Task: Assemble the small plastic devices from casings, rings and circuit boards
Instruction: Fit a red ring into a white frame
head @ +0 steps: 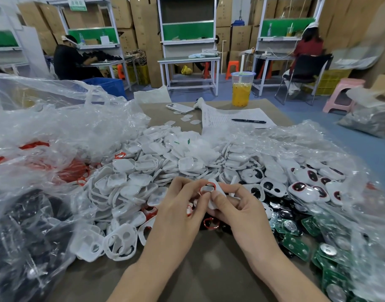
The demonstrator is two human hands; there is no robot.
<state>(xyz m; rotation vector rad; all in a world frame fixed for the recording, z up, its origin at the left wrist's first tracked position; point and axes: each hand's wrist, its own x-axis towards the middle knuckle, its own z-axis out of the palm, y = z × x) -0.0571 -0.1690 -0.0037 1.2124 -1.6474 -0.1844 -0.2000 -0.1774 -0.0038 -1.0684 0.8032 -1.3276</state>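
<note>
Your left hand (183,205) pinches the thin red plastic ring (207,188) | your right hand (237,205) grips the small white plastic casing (217,192) | both above the brown table (209,258).

Head camera looks forward and down, close over the table (209,269).

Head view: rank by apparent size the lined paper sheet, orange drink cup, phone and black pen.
1. Lined white paper sheet
2. Clear plastic cup of orange drink
3. White phone in a clear case
4. Black pen, as long as the phone but far thinner
All sit similarly far away.
</note>
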